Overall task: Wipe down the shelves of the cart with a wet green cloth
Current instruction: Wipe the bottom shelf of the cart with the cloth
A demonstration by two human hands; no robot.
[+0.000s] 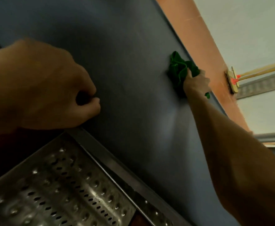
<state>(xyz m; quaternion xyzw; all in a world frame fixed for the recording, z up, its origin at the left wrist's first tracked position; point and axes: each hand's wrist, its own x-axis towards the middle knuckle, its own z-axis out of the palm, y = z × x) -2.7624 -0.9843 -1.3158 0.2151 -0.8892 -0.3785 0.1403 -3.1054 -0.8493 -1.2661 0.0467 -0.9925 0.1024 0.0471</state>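
A wide, smooth grey-blue shelf (125,70) of the cart fills the middle of the tilted head view. My right hand (196,84) reaches far across it and presses a crumpled green cloth (179,70) onto the surface close to the shelf's far edge. My left hand (52,85) is large and close at the left, its fingers curled over the shelf's near metal edge (91,141).
A perforated metal tray or panel (60,190) lies below the shelf at the lower left. Beyond the far edge runs an orange tiled floor strip (203,46) and a pale wall. A brush with wooden handles (233,79) leans there at the right.
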